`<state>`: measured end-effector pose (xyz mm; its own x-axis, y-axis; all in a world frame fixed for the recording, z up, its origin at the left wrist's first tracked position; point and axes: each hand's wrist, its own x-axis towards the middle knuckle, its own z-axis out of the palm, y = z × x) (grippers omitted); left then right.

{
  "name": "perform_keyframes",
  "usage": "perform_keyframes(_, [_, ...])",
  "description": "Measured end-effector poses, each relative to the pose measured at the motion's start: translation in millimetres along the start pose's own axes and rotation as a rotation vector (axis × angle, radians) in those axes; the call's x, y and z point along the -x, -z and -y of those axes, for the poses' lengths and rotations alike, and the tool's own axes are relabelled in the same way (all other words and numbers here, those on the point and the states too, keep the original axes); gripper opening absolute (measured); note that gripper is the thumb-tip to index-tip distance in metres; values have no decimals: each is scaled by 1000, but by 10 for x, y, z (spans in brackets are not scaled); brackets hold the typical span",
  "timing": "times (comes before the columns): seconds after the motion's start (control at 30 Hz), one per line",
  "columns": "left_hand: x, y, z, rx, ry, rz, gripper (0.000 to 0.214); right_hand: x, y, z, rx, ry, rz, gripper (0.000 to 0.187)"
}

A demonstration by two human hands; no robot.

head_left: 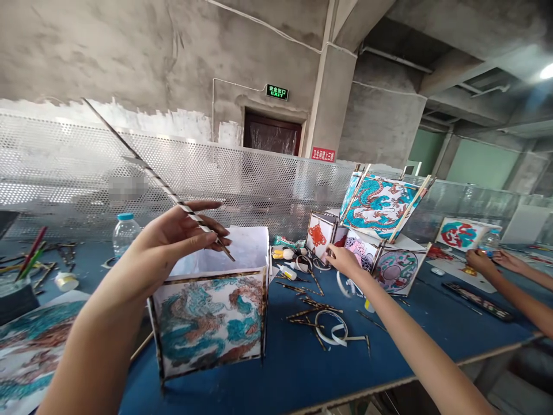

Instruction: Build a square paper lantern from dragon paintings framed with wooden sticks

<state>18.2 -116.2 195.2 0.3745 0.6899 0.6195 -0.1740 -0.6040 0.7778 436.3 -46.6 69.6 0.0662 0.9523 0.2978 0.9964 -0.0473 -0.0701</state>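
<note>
My left hand [190,230] is raised at the left, fingers closed around a thin dark stick [159,178] with a white strip spiralling along it. The stick slants from upper left to lower right. Below that hand stands a square lantern frame [211,320] of dark sticks, its paper side painted with a teal and brown dragon. White paper shows at its back. My right hand [345,262] reaches far across the table, fingers pinched beside a small lantern [318,233] with a red knot pattern. What those fingertips hold is hidden.
Dark sticks [309,308] and a tape roll [330,327] lie mid-table. Glue bottles [287,272] are behind. A larger dragon lantern [380,202] stands at the back right. A plastic bottle [125,236] is at left. Another person's hands [481,262] work at far right.
</note>
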Motion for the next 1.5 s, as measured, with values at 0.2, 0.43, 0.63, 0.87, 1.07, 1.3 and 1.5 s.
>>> perform_keyframes(0.2, [9,30,14,-18,26,-61,47,-1,-18,25,-24,84,48,69])
perform_keyframes(0.43, [3,44,31,-16,10,-26,48,19,-113,-2,-146,114,167,91])
perform_keyframes(0.63, [12,23,6,-13,23,-34,46,13,-143,59,-209,50,120,58])
perform_keyframes(0.87, [27,21,-4,-19,42,-39,46,-20,-199,100,-196,86,-81,76])
perform_keyframes(1.07, [19,2,6,-20,46,-33,45,-54,-203,120,-319,118,31,70])
perform_keyframes(1.3, [-7,39,48,-31,57,40,45,-67,-94,86,-553,210,247,48])
perform_keyframes(1.5, [-7,8,-56,112,20,-17,31,30,338,249,-797,277,167,63])
